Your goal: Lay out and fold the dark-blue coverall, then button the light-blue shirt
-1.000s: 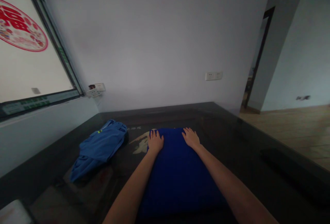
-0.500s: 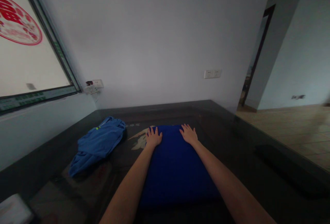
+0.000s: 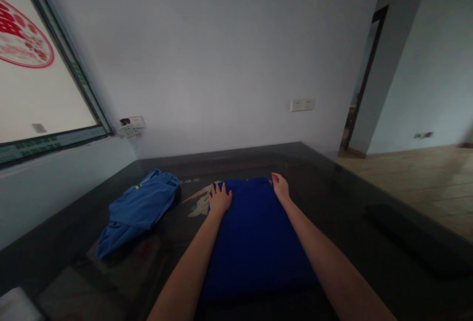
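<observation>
A royal-blue cloth [image 3: 258,247] is laid smooth and roughly rectangular on the dark, glossy table [image 3: 332,212], its long way running off from the wearer, perhaps so that its whole width can be reached between two outstretched arms. Its far left corner is covered by the left hand [image 3: 219,199], which is flattened with the fingers spread wide; by the look of it, the fabric is pressed there so that it is stopped from sliding on the slick surface. The right hand [image 3: 281,186] is narrowed, its fingers curled and drawn together at the far right corner, as suits the handling of an edge (whether any fabric is pinched between the fingertips cannot be made out at this size). The cloth is thus framed by the two hands: its far edge is spanned from one to the other, and its main body is stretched back toward the wearer between the forearms, its near part being darkened by shadow. Just beyond the left hand, a pale printed figure [image 3: 199,206] on the tabletop is partly hidden. A lighter blue garment [image 3: 142,205] is bunched well apart on the left, touched by neither hand, probably so placed that the middle is left to the flat piece. On the right, a long black object [image 3: 414,240] is set near the table's side edge, its kind being lost in the dimness.
</observation>
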{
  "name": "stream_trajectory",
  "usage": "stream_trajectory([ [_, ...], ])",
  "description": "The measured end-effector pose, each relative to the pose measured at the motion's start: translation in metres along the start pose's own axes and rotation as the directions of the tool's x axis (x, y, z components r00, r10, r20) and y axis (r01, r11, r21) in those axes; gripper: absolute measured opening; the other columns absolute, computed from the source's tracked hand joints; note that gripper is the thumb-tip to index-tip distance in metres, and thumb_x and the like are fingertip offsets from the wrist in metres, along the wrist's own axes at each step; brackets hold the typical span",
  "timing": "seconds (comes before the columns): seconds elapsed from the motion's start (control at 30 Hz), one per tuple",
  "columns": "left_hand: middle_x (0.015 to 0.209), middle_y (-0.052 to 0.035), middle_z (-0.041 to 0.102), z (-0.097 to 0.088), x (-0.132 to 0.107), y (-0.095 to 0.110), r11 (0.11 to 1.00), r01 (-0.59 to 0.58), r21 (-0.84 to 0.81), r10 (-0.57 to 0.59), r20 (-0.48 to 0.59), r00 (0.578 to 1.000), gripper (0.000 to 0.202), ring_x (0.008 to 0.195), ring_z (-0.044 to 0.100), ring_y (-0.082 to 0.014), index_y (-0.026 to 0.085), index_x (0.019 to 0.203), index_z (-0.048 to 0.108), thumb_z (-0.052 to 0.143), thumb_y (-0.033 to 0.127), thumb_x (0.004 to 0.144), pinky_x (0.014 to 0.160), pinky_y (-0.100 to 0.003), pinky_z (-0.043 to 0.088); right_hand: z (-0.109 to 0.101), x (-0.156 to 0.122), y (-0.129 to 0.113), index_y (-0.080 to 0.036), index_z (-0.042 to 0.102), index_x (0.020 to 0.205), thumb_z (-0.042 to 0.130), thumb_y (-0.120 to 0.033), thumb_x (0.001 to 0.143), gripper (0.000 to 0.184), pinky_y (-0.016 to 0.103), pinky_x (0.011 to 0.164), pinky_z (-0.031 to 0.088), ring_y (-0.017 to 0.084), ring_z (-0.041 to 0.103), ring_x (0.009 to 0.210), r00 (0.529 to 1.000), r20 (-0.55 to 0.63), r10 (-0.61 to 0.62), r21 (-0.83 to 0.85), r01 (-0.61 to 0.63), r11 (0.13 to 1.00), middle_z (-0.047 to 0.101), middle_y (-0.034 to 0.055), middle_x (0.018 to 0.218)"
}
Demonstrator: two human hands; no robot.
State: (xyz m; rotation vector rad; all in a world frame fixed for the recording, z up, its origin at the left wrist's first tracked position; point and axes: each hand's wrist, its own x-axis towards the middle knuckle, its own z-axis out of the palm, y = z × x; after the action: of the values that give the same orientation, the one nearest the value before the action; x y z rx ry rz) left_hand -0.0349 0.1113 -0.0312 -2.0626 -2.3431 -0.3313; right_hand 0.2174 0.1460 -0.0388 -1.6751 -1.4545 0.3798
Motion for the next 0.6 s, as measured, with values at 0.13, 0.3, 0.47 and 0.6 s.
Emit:
stream_trajectory([
  [0.13, 0.151, -0.0126, 0.029, 0.001, -0.002, 0.001, 0.998, -0.061, -0.012, 0.060, -0.094, 0.994, 0.056, 0.142, 0.009, -0.0321, 0.023, 0.144, 0.031, 0.028, 0.043, 0.091, 0.109, -0.058, 0.017, -0.031, 0.011, 0.020, -0.010, 0.060, 0.117, 0.035, -0.021, 0.086, 0.042, 0.033, 0.081, 0.052, 0.021, 0.065, 0.097, 0.991, -0.039, 0.129, 0.141, -0.122, 0.983, 0.068, 0.0150, 0.108],
  [0.3, 0.147, -0.0096, 0.037, -0.008, -0.005, 0.005, 0.989, -0.142, -0.028, 0.136, -0.151, 0.979, 0.048, 0.142, 0.015, -0.0268, 0.022, 0.137, 0.042, 0.031, 0.037, 0.093, 0.113, -0.053, 0.009, -0.050, 0.012, 0.024, -0.011, 0.067, 0.099, 0.049, -0.022, 0.084, 0.026, 0.021, 0.057, 0.052, 0.012, 0.065, 0.063, 0.973, 0.121, 0.195, 0.186, -0.215, 0.959, 0.071, 0.0101, 0.081],
  [0.47, 0.138, -0.0064, 0.049, -0.027, 0.002, 0.003, 0.962, -0.127, -0.240, 0.065, -0.250, 0.966, 0.038, 0.133, 0.034, -0.0240, 0.025, 0.128, 0.049, 0.037, 0.029, 0.091, 0.114, -0.052, 0.012, -0.052, 0.009, 0.012, -0.013, 0.069, 0.080, 0.061, -0.026, 0.079, 0.015, 0.022, 0.055, 0.049, 0.012, 0.061, 0.052, 0.942, 0.277, 0.191, 0.010, -0.202, 0.979, 0.067, 0.0043, 0.061],
  [0.6, 0.131, -0.0081, 0.055, -0.044, 0.011, -0.021, 0.912, -0.026, -0.410, -0.044, -0.159, 0.986, 0.037, 0.124, 0.047, -0.0229, 0.022, 0.124, 0.052, 0.044, 0.024, 0.088, 0.108, -0.041, 0.030, -0.064, -0.004, 0.004, -0.016, 0.070, 0.078, 0.062, -0.031, 0.079, 0.017, 0.028, 0.063, 0.050, 0.016, 0.065, 0.062, 0.935, 0.318, 0.159, -0.172, -0.109, 0.979, 0.068, 0.0058, 0.067],
])
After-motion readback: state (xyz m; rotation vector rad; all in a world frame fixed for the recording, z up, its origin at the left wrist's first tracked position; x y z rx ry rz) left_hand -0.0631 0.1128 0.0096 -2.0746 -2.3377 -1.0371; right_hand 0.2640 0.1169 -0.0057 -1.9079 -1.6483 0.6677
